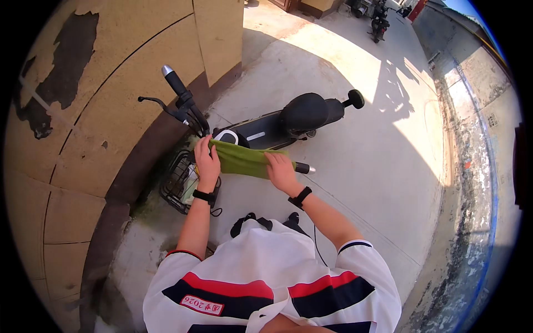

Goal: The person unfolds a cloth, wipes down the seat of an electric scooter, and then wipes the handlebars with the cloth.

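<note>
A green cloth (241, 159) is stretched between my two hands over the handlebar area of an electric scooter (261, 129). My left hand (207, 162) grips the cloth's left end, close to the scooter's front basket (176, 186). At the cloth's right end, my right hand (282, 171) has its fingers bent over the fabric, beside a black handlebar grip (303, 167) with a silver tip. The other handlebar grip (174, 81) and its brake lever (155, 101) stick out at upper left. Part of the handlebar is hidden under the cloth.
A tan wall (139, 50) with peeling paint runs close along the scooter's left side. The black seat (304, 111) points away from me over concrete ground (355, 166). A weathered wall (472, 155) borders the lane on the right. Another scooter (380, 26) is parked farther off.
</note>
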### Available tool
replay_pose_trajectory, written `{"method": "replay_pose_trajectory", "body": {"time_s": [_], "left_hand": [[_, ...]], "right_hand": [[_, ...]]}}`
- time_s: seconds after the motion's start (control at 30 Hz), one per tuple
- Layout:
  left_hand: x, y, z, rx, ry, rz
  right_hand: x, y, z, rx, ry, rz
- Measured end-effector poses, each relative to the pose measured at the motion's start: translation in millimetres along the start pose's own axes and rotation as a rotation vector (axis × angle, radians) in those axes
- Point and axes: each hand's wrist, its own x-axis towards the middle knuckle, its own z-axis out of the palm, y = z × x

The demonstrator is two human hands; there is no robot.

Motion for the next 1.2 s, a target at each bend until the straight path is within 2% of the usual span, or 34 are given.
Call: {"method": "replay_pose_trajectory", "body": {"time_s": [0.1,0.27,0.4,0.6,0.83,1.1,1.2], "left_hand": [[-8,-1,18,0.094,-0.094,0.055],[-24,-2,37,0.388,-0.308,0.317],[-29,8,36,0.379,-0.407,0.355],[-29,17,38,0.412,-0.480,0.381],[-27,19,39,0.440,-0.492,0.433],[-28,18,39,0.443,-0.500,0.419],[-27,22,38,0.432,-0.515,0.406]], "right_hand": [[3,-13,-7,-0.048,-0.009,0.034],[5,-13,2,-0.143,-0.009,0.062],[3,-13,0,-0.158,0.002,0.065],[0,-11,-3,-0.099,0.007,0.048],[-6,-11,-2,0.046,0.123,0.001],[-16,3,-2,0.194,0.232,-0.084],[-18,11,-2,0.194,0.208,-0.074]]}}
